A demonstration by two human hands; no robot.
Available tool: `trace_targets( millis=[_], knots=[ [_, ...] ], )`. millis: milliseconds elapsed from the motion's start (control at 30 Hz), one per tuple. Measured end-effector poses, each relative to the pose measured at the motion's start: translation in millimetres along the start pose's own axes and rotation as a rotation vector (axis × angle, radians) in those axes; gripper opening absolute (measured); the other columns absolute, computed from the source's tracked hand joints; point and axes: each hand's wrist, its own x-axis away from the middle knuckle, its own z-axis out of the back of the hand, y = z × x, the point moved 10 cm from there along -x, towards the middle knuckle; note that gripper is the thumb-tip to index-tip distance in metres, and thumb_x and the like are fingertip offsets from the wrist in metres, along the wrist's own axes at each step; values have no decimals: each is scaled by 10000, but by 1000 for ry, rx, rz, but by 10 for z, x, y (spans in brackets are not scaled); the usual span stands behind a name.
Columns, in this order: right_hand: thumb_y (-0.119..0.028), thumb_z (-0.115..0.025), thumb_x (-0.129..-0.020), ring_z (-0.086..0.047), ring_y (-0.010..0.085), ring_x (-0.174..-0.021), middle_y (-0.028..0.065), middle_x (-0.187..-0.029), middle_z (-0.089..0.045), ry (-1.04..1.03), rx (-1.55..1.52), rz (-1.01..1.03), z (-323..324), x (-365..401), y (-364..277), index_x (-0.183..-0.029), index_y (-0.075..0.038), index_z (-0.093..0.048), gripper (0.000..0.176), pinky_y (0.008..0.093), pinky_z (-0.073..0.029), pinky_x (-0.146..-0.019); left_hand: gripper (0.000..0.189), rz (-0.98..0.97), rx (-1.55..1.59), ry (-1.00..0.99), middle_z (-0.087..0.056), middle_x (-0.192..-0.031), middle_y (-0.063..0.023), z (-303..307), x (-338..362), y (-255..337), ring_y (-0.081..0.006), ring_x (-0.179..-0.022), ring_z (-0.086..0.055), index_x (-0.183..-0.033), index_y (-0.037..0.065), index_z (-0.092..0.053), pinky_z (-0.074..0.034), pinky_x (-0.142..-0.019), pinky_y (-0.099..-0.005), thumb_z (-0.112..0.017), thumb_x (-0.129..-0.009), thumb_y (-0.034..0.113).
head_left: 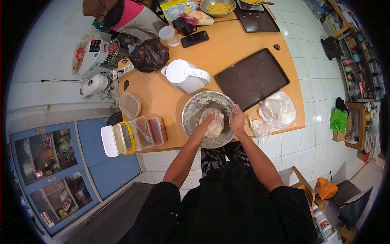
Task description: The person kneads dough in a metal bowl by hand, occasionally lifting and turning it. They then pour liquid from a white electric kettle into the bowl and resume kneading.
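A metal mixing bowl (191,106), its inner wall smeared with pale dough, stands at the table's near edge. My left hand (208,123) is down inside it, pressed into a lump of pale dough (216,131). Clear plastic, a glove or a bag, covers the fingers, so their outline is partly hidden. My right hand (237,120) grips the bowl's right rim, its fingers closed round the edge. Just behind the bowl is a white electric kettle (186,77). Right of my right hand lie a white plastic bag (278,110) and a smaller clear bag (260,129).
A dark baking tray (252,79) lies behind the bowl to the right. Plastic containers (142,132) line the left edge near a black plastic bag (148,55). A phone (195,39) and a bowl of yellow food (218,8) are farther back. Another person (136,20) stands at the far left.
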Motion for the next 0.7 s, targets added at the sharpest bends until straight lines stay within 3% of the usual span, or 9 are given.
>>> trace_targets(
  millis=[100, 233, 433, 533, 633, 700],
  knots=[
    [8, -542, -821, -587, 480, -857, 298, -848, -617, -10, 6, 27, -44, -3, 12, -1101, 46, -550, 283, 484, -465, -688, 743, -180, -358, -64, -248, -1495, -278, -160, 487, 227, -455, -1392, -215, -1505, 123, -192, -145, -1121, -572, -457, -914, 488],
    [1, -544, -820, -584, 482, -854, 297, -855, -617, -11, 16, 33, -106, 35, 7, -1084, 42, -555, 267, 501, -459, -686, 768, -1, -812, -62, -85, -1564, -216, -58, 1097, 549, -479, -1408, -137, -1525, 167, -140, -128, -1106, -636, -475, -912, 486],
    [14, -537, -808, -591, 475, -843, 294, -849, -620, -33, 45, 45, -113, 74, -36, -1071, 34, -566, 265, 509, -460, -693, 599, -60, -754, 80, -92, -1561, -210, 43, 1492, 723, -428, -1415, -165, -1428, 159, -416, -208, -1081, -622, -512, -901, 428],
    [20, -547, -799, -598, 469, -830, 284, -835, -625, -48, 41, 46, -153, 66, -29, -1021, 18, -560, 222, 513, -465, -685, 464, -63, -774, 137, -207, -1541, -192, 190, 1549, 909, -377, -1389, -272, -1264, 141, -603, -250, -1081, -568, -510, -904, 418],
    [22, -568, -785, -612, 458, -812, 270, -803, -630, -3, 33, 60, -120, 71, -40, -918, 0, -544, 137, 524, -473, -669, 397, -242, -730, 50, -362, -1472, -190, 231, 1458, 876, -358, -1295, -425, -1124, 63, -663, -303, -1046, -540, -508, -924, 368],
    [15, -566, -786, -611, 459, -817, 270, -805, -631, -3, 41, 70, -133, 62, -42, -916, -1, -545, 132, 524, -472, -671, 392, -114, -599, -30, -486, -1366, -179, 250, 1261, 692, -336, -1216, -503, -1079, 53, -674, -309, -1043, -512, -494, -929, 367]
  ],
)
